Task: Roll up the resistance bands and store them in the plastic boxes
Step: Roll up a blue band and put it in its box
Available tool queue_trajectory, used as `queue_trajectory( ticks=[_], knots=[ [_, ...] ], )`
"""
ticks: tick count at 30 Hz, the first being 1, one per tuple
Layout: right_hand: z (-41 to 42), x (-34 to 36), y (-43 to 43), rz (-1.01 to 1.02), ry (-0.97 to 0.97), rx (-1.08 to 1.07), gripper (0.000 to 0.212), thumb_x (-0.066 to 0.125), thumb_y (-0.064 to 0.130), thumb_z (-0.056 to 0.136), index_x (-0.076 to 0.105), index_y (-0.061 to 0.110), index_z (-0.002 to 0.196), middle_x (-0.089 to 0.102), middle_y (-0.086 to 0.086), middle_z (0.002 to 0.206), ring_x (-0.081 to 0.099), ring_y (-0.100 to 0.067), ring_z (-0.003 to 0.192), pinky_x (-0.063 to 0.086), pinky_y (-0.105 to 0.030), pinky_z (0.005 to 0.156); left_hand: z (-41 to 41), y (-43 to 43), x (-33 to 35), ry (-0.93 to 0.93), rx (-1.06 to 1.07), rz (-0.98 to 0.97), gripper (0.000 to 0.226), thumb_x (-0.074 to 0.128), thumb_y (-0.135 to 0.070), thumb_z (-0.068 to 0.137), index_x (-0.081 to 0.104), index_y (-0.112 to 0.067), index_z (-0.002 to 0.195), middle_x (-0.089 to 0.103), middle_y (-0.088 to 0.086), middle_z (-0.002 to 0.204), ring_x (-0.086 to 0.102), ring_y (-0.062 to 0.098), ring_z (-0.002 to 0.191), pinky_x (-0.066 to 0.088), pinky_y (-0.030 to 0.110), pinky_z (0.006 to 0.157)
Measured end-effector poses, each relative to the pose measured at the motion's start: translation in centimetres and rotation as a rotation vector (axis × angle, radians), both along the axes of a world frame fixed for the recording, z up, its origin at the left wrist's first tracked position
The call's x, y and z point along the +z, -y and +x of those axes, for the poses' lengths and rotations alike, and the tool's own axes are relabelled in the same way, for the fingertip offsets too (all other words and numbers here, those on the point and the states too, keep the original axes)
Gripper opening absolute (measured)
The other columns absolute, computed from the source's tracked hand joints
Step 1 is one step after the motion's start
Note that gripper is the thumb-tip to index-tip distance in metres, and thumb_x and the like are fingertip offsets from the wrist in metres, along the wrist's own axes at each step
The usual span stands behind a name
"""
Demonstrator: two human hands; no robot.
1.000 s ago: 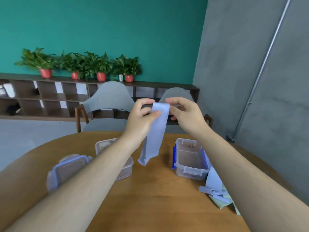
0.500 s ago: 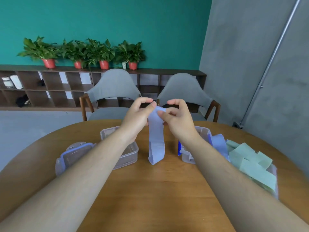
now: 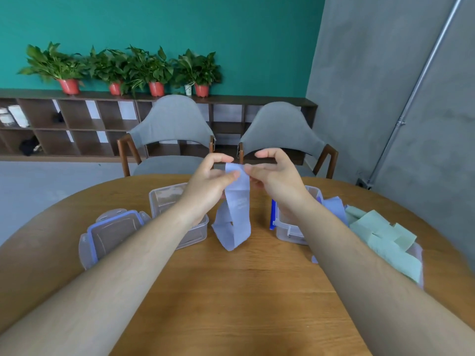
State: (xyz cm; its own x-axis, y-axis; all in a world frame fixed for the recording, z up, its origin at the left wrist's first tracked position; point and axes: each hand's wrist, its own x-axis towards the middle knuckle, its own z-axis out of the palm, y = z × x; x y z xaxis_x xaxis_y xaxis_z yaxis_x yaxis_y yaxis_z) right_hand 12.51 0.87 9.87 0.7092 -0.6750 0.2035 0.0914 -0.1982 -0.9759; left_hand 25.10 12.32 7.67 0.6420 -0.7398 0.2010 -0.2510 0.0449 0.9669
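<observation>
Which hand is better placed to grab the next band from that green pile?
Right hand, likely: the green pile lies beside its forearm; the left hand would have to cross over. Both now pinch the blue band.

The desk (image 3: 231, 291) is smooth brown wood with fine lines in it. The blue resistance band (image 3: 237, 209) looks thin and rubbery, not shiny. The left plastic box (image 3: 164, 201) and its lid (image 3: 113, 229) are see-through and a bit shiny. The green bands (image 3: 380, 235) look dull. The chair (image 3: 172, 119) has grey cloth.
</observation>
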Motion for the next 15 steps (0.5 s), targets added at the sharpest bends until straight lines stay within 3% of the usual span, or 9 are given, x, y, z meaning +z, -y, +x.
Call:
queue_trajectory(
  ticks=[4,7,9,12,15],
  knots=[
    [0.0,-0.3,-0.2,-0.061,-0.064,0.100,0.033,0.074,0.026,0.089,0.057,0.025,0.117,0.076,-0.004,0.092,0.072,-0.012,0.086,0.058,-0.027,0.075,0.3,-0.3,-0.4,0.014,0.064,-0.050,0.020,0.070,-0.016,0.092,0.060,-0.026,0.106,0.075,0.003,0.092,0.071,0.024,0.094,0.056,0.045,0.083],
    [0.2,-1.5,-0.4,-0.219,-0.120,0.141,0.029,0.077,0.016,0.085,0.063,0.023,0.108,0.072,-0.005,0.095,0.067,-0.010,0.081,0.056,-0.022,0.072,0.3,-0.4,0.1,-0.024,0.089,-0.096,0.009,0.069,-0.017,0.093,0.065,-0.020,0.101,0.074,0.003,0.093,0.069,0.017,0.092,0.056,0.035,0.081],
    [0.5,-1.9,-0.3,-0.362,-0.132,0.065,0.020,0.074,0.014,0.087,0.066,0.020,0.104,0.070,-0.001,0.094,0.064,-0.007,0.077,0.052,-0.018,0.069,0.2,-0.7,0.0,-0.036,0.044,-0.080,0.016,0.072,-0.024,0.091,0.068,-0.020,0.106,0.073,0.001,0.102,0.069,0.015,0.098,0.055,0.034,0.085],
    [1.0,-2.0,-0.2,-0.395,-0.127,-0.045,0.014,0.069,0.023,0.093,0.067,0.022,0.107,0.070,0.003,0.095,0.065,-0.008,0.082,0.051,-0.013,0.068,0.3,-1.0,-1.2,0.125,0.028,0.008,0.029,0.073,-0.032,0.090,0.063,-0.025,0.117,0.069,-0.005,0.108,0.066,0.011,0.098,0.055,0.033,0.083],
    [1.2,-2.1,-0.3,-0.435,-0.130,-0.074,0.009,0.065,0.026,0.096,0.069,0.022,0.103,0.069,0.006,0.088,0.062,-0.002,0.077,0.048,-0.011,0.064,0.5,-0.9,-1.8,0.266,0.109,0.014,0.007,0.067,-0.031,0.094,0.065,-0.027,0.100,0.064,-0.007,0.087,0.061,0.011,0.079,0.055,0.039,0.075]
  ],
)
